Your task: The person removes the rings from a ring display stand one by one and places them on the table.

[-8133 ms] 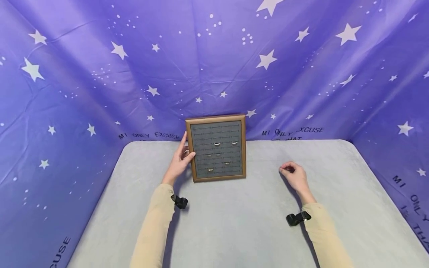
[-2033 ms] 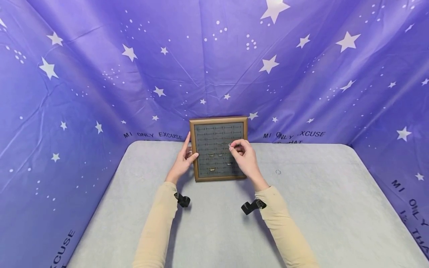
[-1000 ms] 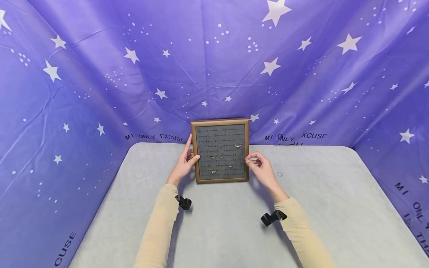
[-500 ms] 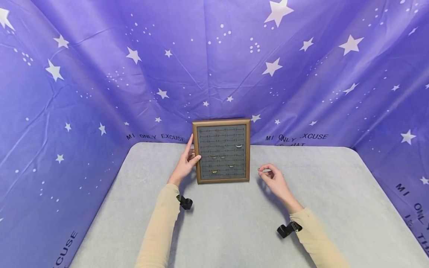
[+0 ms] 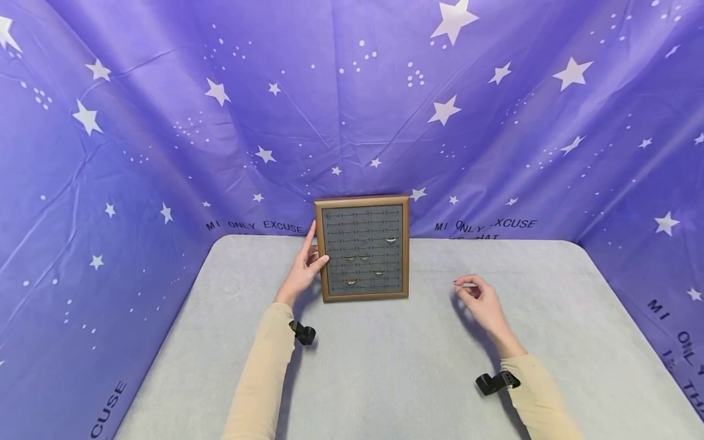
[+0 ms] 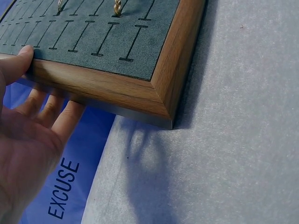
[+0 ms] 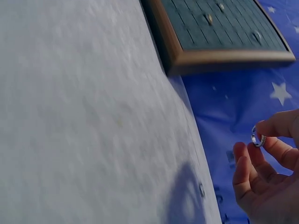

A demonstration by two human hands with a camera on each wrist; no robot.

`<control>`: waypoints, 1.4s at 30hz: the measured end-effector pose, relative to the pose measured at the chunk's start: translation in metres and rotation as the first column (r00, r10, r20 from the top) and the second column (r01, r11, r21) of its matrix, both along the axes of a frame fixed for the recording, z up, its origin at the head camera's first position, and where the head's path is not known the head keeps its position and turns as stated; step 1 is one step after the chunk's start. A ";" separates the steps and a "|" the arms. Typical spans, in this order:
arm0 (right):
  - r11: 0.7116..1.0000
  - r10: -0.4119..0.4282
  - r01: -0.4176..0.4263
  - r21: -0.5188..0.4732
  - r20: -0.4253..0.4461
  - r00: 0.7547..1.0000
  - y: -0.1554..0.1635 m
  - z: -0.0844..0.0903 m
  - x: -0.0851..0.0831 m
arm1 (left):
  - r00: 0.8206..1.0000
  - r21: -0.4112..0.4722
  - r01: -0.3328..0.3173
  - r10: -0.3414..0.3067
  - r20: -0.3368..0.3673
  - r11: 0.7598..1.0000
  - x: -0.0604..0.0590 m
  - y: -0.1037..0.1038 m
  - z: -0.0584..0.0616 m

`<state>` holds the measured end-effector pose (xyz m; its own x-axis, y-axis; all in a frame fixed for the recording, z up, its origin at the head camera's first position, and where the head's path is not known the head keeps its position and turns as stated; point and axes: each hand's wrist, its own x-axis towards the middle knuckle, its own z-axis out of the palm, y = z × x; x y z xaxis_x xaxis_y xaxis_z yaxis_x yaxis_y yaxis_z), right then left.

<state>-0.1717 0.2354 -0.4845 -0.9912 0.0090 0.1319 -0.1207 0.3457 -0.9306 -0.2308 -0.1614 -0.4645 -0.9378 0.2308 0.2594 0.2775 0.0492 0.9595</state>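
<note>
A wooden-framed ring board point(image 5: 406, 256) with a grey slotted pad stands upright at the back of the table and holds several rings point(image 5: 390, 239). My left hand point(image 5: 315, 252) grips its left edge, thumb point(image 6: 18, 60) on the front of the frame point(image 6: 177, 60) and fingers behind. My right hand point(image 5: 461, 285) hovers over the table to the right of the board. It pinches a small silver ring point(image 7: 256, 139) between thumb and fingers. The board point(image 7: 224, 58) lies beyond that hand in the right wrist view.
The table point(image 5: 385, 366) is covered in grey cloth. A purple star-printed backdrop point(image 5: 165, 153) closes it in at the back and both sides. Another small ring point(image 7: 201, 189) lies on the cloth under my right hand. Black wrist mounts point(image 5: 305, 333) sit on both sleeves.
My right hand has drawn back from the board, pinching a ring, and has moved right and down over the table. One ring is gone from the pad's upper rows. The left hand stays.
</note>
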 end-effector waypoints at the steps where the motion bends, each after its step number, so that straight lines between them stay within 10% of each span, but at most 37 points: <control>1: 1.000 -0.016 0.016 0.013 -0.003 1.000 0.005 -0.004 -0.002 | 1.000 -0.003 0.000 0.000 -0.009 1.000 0.001 0.000 0.002; 10: 0.989 -0.100 0.102 0.103 -0.025 0.995 0.028 -0.013 -0.006 | 1.000 0.003 -0.026 0.026 0.016 1.000 -0.012 -0.003 -0.018; 17: 0.977 -0.121 0.129 0.167 -0.057 0.991 0.033 -0.018 -0.010 | 0.999 -0.021 -0.015 0.014 -0.034 1.000 0.001 0.000 0.002; 42: 0.916 -0.155 0.180 0.359 -0.097 0.983 0.052 -0.037 -0.028 | 0.999 -0.025 -0.020 0.021 0.029 0.999 0.004 0.001 0.006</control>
<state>-0.2001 0.2878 -0.5219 -0.9684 0.1133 0.2221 -0.0874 0.6801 -0.7279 -0.2268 -0.1605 -0.4587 -0.9494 0.2175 0.2266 0.2484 0.0783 0.9655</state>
